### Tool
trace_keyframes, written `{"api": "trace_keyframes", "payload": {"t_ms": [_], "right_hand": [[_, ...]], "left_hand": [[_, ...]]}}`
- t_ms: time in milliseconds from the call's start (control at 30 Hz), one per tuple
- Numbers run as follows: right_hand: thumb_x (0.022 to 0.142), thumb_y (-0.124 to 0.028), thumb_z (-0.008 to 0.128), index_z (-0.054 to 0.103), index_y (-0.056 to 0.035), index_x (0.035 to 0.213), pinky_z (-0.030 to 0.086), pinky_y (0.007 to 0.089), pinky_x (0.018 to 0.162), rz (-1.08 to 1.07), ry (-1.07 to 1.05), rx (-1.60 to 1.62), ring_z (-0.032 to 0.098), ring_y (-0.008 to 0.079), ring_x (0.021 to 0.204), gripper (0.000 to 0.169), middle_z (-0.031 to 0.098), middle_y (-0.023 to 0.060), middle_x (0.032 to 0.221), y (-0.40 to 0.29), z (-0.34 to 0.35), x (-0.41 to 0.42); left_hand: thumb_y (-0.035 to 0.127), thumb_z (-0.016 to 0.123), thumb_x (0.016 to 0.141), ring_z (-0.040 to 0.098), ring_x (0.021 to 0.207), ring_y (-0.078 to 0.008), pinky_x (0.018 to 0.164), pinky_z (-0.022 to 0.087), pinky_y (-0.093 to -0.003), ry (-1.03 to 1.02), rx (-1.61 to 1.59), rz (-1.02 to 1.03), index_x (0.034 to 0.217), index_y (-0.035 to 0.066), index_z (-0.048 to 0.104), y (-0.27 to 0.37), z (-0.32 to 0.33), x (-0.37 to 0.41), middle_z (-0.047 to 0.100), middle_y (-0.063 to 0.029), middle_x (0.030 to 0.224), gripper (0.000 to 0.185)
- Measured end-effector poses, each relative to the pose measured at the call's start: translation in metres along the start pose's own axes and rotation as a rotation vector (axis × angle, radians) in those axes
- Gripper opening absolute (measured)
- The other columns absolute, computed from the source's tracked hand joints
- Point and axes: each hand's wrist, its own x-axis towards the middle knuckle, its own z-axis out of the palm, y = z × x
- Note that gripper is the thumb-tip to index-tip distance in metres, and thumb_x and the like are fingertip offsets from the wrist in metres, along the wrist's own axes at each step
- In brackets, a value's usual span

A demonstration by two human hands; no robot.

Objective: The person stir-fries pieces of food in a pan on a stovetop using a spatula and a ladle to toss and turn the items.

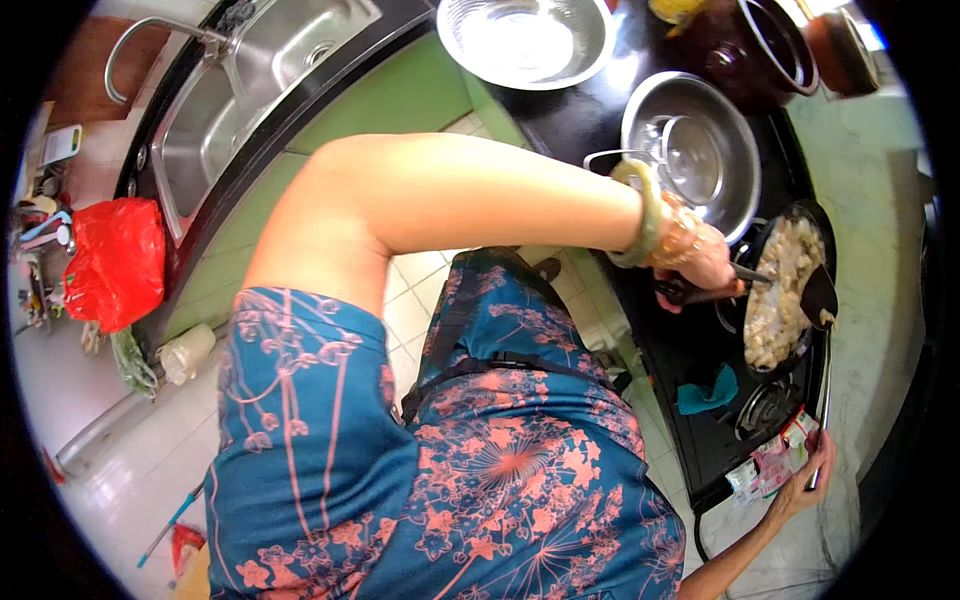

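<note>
My left hand (pixel 701 266), with a bangle and bracelets at its wrist, is closed around the dark handle (pixel 705 294) of a frying pan. A short metal piece extends from beside the fingers over the pan's near edge; its kind is unclear. The black pan (pixel 829 232) holds many pale, lightly browned pieces of food (pixel 784 300). Far to the right, my right hand (pixel 817 465) grips the long metal handle of a cooking spatula (pixel 819 292). Its dark head is tilted at the pan's far rim, with a bit of food on it.
A steel basin (pixel 637 112) with a clear lid or bowl inside stands beside the pan, and another bowl (pixel 525 45) beyond. A dark pot (pixel 735 52), a teal cloth (pixel 709 390), a burner (pixel 763 411) and packets (pixel 772 465) share the counter. Left are a sink (pixel 202 127) and red bag (pixel 116 262).
</note>
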Motion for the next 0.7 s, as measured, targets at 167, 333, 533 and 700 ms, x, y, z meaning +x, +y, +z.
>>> {"api": "trace_keyframes", "payload": {"t_ms": [167,333,533,700], "right_hand": [[0.104,-0.021,0.047,0.062,0.0071,0.121,0.049,0.0343,0.093,0.069,-0.005,-0.094,0.061,0.0225,0.103,0.036,0.066,0.0142,0.113,-0.003,0.012,-0.007],[0.09,-0.021,0.064,0.063,-0.0078,0.12,0.049,0.0327,0.065,0.022,0.005,-0.084,0.058,0.0254,0.071,0.033,0.065,0.0149,0.098,-0.005,0.016,-0.009],[0.089,-0.012,0.061,0.055,-0.0018,0.088,0.047,0.0375,0.054,-0.158,0.252,-0.38,0.055,0.0238,0.052,0.012,0.061,0.0156,0.08,-0.054,0.037,-0.013],[0.09,-0.006,0.055,0.061,0.001,0.092,0.043,0.0314,0.057,-0.111,0.109,-0.057,0.053,0.0198,0.06,0.008,0.062,0.0112,0.081,-0.073,0.033,-0.009]], "left_hand": [[0.044,0.036,0.099,0.069,0.077,-0.0336,0.078,0.054,-0.0463,0.04,-0.172,0.083,0.09,-0.009,0.065,-0.014,0.019,0.002,0.069,-0.0227,0.082,0.061],[0.04,0.034,0.099,0.067,0.085,-0.041,0.08,0.052,-0.0489,0.18,-0.13,0.184,0.091,-0.006,0.067,-0.027,0.034,0.027,0.067,-0.0305,0.092,0.057],[0.045,0.037,0.097,0.067,0.089,-0.0395,0.083,0.052,-0.048,0.146,-0.406,-0.022,0.097,-0.011,0.065,-0.035,0.038,0.046,0.068,-0.027,0.093,0.063],[0.04,0.039,0.099,0.068,0.071,-0.0362,0.061,0.06,-0.0473,0.174,-0.126,0.176,0.096,-0.01,0.061,-0.035,0.03,0.041,0.064,-0.0222,0.085,0.054]]}}
